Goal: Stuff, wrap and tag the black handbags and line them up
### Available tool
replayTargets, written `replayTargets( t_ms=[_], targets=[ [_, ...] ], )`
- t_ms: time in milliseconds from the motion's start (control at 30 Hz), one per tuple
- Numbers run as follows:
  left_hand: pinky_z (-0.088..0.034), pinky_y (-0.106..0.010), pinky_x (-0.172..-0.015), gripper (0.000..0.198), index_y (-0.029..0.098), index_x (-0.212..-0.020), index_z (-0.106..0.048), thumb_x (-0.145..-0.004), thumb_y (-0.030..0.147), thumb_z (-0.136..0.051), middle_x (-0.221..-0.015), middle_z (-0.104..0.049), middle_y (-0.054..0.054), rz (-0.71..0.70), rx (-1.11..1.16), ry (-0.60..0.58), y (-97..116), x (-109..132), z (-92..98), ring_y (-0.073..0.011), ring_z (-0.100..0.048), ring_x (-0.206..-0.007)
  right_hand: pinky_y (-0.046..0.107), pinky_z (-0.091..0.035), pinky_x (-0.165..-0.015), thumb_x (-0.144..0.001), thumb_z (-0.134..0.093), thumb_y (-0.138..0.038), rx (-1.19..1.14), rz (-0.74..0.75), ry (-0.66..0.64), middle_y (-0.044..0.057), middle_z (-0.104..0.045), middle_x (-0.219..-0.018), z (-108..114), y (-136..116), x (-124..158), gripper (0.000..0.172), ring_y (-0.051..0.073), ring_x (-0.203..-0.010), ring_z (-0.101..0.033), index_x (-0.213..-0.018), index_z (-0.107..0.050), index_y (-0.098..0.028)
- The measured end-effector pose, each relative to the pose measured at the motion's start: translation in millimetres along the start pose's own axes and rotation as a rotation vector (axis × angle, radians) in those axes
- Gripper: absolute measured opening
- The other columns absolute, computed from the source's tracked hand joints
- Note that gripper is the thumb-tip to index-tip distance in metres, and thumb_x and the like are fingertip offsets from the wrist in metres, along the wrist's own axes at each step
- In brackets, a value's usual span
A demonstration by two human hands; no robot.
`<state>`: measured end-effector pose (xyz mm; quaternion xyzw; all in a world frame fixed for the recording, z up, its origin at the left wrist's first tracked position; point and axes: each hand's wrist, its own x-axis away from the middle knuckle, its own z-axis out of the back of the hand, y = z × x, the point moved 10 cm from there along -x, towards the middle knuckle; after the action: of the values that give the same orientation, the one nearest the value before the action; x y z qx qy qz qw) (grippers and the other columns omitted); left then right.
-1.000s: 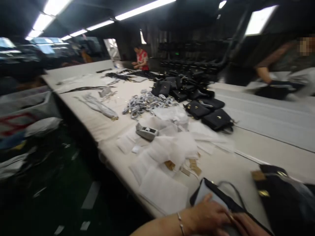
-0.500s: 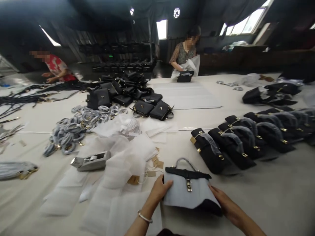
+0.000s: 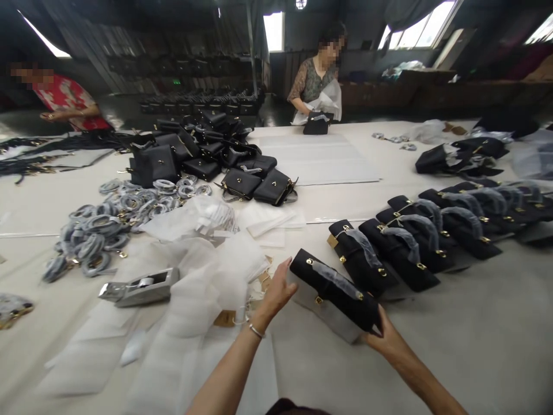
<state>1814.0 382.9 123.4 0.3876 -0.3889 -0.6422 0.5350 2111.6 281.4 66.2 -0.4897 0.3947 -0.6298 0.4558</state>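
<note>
A black handbag is held between my two hands, its top turned up toward me. Plastic film wraps its handle, and a pale sheet covers its front below the gold clasp. My left hand grips the left end, thumb toward the front. At the lower right end, my right hand is closed around the corner, its fingers partly hidden beneath the bag. Just beyond it stands a row of similar black handbags with wrapped handles, the nearest one close to the held bag.
Left of my hands lie white foam sheets, a tape dispenser and brown tags. Farther back are wrapped coiled straps and a heap of black bags. Across the table, one person handles a bag; another stands left.
The handbag has tilted from showing its covered front to showing its top, and it has moved up toward the row. Both hands have kept hold of it. My view has shifted right.
</note>
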Motion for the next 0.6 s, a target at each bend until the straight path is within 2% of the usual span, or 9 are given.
replayTargets(
  t_ms=[67,133,200,300,367,433,500,567,600],
  targets=[
    [-0.026,-0.048,-0.117,0.07,0.014,-0.137,-0.04,-0.07,0.013,-0.059,-0.143,-0.044,-0.015,0.054,-0.035,0.182,-10.4,11.1,1.0,-0.028,-0.037,-0.136,0.054,-0.038,-0.108,-0.066,-0.069,-0.052,0.01,-0.002,0.008,0.019,-0.029,-0.153,16.2,-5.1,1.3,0.106,0.035,-0.141,-0.028,-0.15,-0.011,-0.025],
    [-0.031,-0.05,-0.113,0.063,0.015,-0.135,-0.041,-0.075,0.02,-0.059,-0.139,-0.047,-0.015,0.13,-0.005,0.283,-21.7,30.6,-6.9,-0.0289,-0.04,-0.132,0.055,-0.036,-0.11,-0.067,-0.07,-0.056,0.115,0.028,0.028,0.017,-0.029,-0.153,32.3,-18.7,1.1,0.105,0.035,-0.14,-0.029,-0.15,-0.013,-0.027],
    [-0.04,-0.049,-0.106,0.062,0.016,-0.132,-0.043,-0.075,0.027,-0.064,-0.135,-0.049,-0.015,0.247,0.092,0.215,-35.6,48.2,-32.9,-0.0301,-0.047,-0.125,0.055,-0.037,-0.109,-0.068,-0.069,-0.061,0.295,0.062,0.095,0.015,-0.041,-0.145,46.3,-36.5,-0.2,0.093,0.035,-0.133,-0.041,-0.145,-0.029,-0.027],
    [-0.049,-0.044,-0.094,0.079,0.014,-0.137,-0.036,-0.067,0.03,-0.07,-0.14,-0.042,-0.019,0.412,0.292,0.068,-49.9,68.1,-79.0,-0.0319,-0.05,-0.119,0.055,-0.042,-0.103,-0.072,-0.062,-0.069,0.598,0.191,0.204,0.012,-0.059,-0.123,49.9,-70.1,-0.8,0.065,0.035,-0.112,-0.057,-0.12,-0.056,-0.025],
    [-0.052,-0.04,-0.09,0.091,0.015,-0.142,-0.026,-0.064,0.029,-0.071,-0.146,-0.035,-0.021,0.459,0.441,0.076,-51.7,74.4,-99.2,-0.0313,-0.053,-0.116,0.055,-0.044,-0.101,-0.075,-0.058,-0.071,0.722,0.334,0.241,0.011,-0.062,-0.117,38.4,-91.6,0.5,0.061,0.035,-0.11,-0.057,-0.116,-0.058,-0.026],
    [-0.053,-0.037,-0.089,0.099,0.018,-0.145,-0.018,-0.063,0.028,-0.072,-0.148,-0.032,-0.021,0.444,0.588,0.123,-47.9,75.5,-112.8,-0.0296,-0.055,-0.114,0.053,-0.043,-0.101,-0.078,-0.054,-0.071,0.768,0.467,0.246,0.012,-0.06,-0.123,20.6,-106.9,0.8,0.068,0.035,-0.115,-0.055,-0.128,-0.05,-0.025],
    [-0.054,-0.036,-0.087,0.105,0.019,-0.147,-0.011,-0.063,0.027,-0.073,-0.148,-0.032,-0.02,0.426,0.682,0.137,-43.2,74.7,-123.2,-0.0282,-0.058,-0.112,0.052,-0.043,-0.103,-0.081,-0.053,-0.069,0.789,0.567,0.189,0.013,-0.055,-0.131,-3.8,-114.7,-2.5,0.075,0.034,-0.121,-0.051,-0.138,-0.04,-0.023],
    [-0.056,-0.035,-0.079,0.108,0.019,-0.149,-0.005,-0.064,0.021,-0.072,-0.144,-0.038,-0.02,0.454,0.667,0.077,-42.2,74.0,-129.5,-0.0268,-0.06,-0.107,0.051,-0.042,-0.103,-0.085,-0.051,-0.064,0.815,0.628,0.108,0.013,-0.054,-0.133,-28.6,-116.8,-8.3,0.07,0.033,-0.121,-0.051,-0.14,-0.038,-0.022],
    [-0.057,-0.034,-0.075,0.105,0.018,-0.149,-0.007,-0.065,0.017,-0.07,-0.139,-0.044,-0.02,0.465,0.574,0.033,-42.4,73.6,-126.7,-0.0253,-0.062,-0.102,0.051,-0.042,-0.103,-0.087,-0.05,-0.061,0.83,0.65,0.079,0.013,-0.055,-0.132,-38.5,-117.1,-11.0,0.066,0.033,-0.12,-0.052,-0.139,-0.039,-0.021]
  ],
)
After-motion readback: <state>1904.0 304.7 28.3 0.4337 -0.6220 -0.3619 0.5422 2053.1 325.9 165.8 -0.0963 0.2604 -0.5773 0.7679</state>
